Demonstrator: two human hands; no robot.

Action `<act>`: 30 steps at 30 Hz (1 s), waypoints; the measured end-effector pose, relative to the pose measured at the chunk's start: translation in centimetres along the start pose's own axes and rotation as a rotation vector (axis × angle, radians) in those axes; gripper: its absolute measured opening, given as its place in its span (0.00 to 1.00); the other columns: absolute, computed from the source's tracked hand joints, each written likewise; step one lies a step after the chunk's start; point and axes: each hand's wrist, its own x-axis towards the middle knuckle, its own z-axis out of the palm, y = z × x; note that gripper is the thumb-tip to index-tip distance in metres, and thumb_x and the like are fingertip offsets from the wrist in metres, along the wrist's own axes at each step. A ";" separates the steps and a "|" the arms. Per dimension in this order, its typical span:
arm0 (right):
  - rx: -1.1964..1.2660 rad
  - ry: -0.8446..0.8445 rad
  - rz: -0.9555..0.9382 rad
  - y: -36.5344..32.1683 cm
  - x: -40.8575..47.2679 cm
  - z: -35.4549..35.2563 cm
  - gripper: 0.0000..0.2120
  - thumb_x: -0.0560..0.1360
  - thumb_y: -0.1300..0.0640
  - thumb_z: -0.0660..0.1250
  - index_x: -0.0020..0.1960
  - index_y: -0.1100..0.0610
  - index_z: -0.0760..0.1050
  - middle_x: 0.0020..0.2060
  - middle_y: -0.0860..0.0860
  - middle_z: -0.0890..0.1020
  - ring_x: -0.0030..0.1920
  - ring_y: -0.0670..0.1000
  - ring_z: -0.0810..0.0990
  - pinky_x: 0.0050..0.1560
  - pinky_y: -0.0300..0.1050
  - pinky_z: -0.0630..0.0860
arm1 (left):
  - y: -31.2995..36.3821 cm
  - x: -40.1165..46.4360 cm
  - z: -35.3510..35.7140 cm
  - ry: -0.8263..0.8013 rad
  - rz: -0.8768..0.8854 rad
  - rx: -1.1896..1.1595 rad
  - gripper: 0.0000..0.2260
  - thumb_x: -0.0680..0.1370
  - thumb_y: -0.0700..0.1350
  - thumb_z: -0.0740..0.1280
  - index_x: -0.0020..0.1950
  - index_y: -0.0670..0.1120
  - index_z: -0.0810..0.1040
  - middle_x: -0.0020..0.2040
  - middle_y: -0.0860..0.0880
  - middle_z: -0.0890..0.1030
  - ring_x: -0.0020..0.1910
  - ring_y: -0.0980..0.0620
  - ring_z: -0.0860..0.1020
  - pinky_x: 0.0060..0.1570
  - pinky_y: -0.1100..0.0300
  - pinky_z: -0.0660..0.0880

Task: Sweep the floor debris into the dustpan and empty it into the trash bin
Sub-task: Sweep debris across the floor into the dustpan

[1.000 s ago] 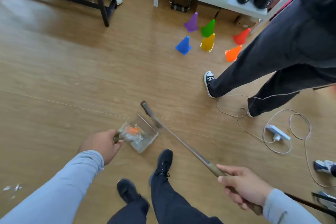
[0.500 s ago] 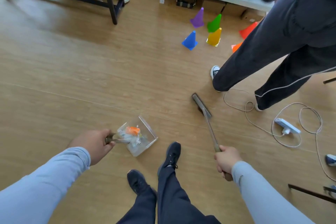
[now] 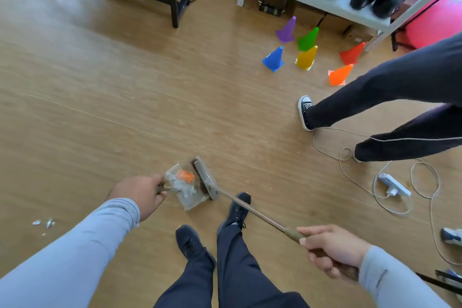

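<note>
- Head view: the left hand (image 3: 140, 195) has its fingers wrapped round the clear dustpan (image 3: 190, 187) handle; the pan's mouth faces right, toward the right hand.
- The right hand (image 3: 332, 250) clenches the broom (image 3: 250, 210) handle, whose long axis slants up-left, with its head (image 3: 206, 179) at the pan's mouth.
- Loose debris (image 3: 43, 224) lies on the floor well left, nearer the left hand.

Clear dustpan (image 3: 192, 201), orange debris (image 3: 185, 176)

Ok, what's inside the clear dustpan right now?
The dustpan holds an orange comb-like piece and pale crumpled scraps. The broom head lies over its mouth, so anything beneath it is covered.
</note>
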 end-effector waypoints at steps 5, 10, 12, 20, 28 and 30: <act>0.019 0.081 -0.073 0.2 -3.6 -2.2 0.20 0.80 0.65 0.66 0.70 0.53 0.73 0.32 0.60 0.73 0.22 0.50 0.64 0.20 0.35 0.61 | -0.8 -0.5 0.0 -0.017 0.027 -0.020 0.11 0.80 0.58 0.60 0.61 0.60 0.74 0.41 0.58 0.78 0.40 0.52 0.77 0.42 0.58 0.78; -0.026 0.331 -0.166 -2.7 -0.4 -3.4 0.24 0.80 0.65 0.64 0.74 0.54 0.68 0.26 0.57 0.71 0.21 0.51 0.65 0.21 0.35 0.63 | -2.3 -0.9 0.9 0.014 -0.021 -0.104 0.13 0.80 0.59 0.61 0.63 0.61 0.73 0.40 0.59 0.77 0.43 0.53 0.79 0.40 0.59 0.76; -0.093 0.418 -0.170 -5.1 2.7 -3.8 0.24 0.79 0.64 0.63 0.73 0.51 0.69 0.24 0.56 0.70 0.21 0.51 0.65 0.22 0.36 0.64 | -2.6 -1.0 1.3 0.024 -0.062 -0.144 0.13 0.80 0.59 0.61 0.64 0.61 0.73 0.39 0.61 0.76 0.43 0.53 0.79 0.38 0.60 0.74; -0.489 0.313 -0.078 -9.2 12.1 1.7 0.17 0.73 0.67 0.61 0.61 0.61 0.75 0.25 0.59 0.79 0.27 0.56 0.74 0.31 0.44 0.73 | -1.8 -0.7 2.2 0.020 -0.177 -0.186 0.14 0.80 0.59 0.61 0.64 0.59 0.73 0.48 0.56 0.82 0.46 0.49 0.80 0.42 0.58 0.77; -0.575 0.073 -0.028 -4.5 3.2 5.7 0.31 0.73 0.57 0.64 0.75 0.46 0.65 0.28 0.55 0.76 0.22 0.53 0.70 0.24 0.41 0.70 | -1.8 -1.4 1.8 0.019 -0.141 -0.194 0.12 0.80 0.59 0.60 0.61 0.58 0.74 0.47 0.55 0.82 0.46 0.49 0.80 0.40 0.58 0.75; -0.439 0.043 -0.029 -5.0 1.1 4.2 0.29 0.73 0.57 0.68 0.73 0.48 0.69 0.29 0.58 0.74 0.23 0.52 0.67 0.23 0.40 0.66 | -2.2 -2.3 1.9 0.021 -0.130 -0.211 0.12 0.80 0.59 0.60 0.61 0.58 0.74 0.48 0.55 0.83 0.47 0.49 0.81 0.40 0.58 0.74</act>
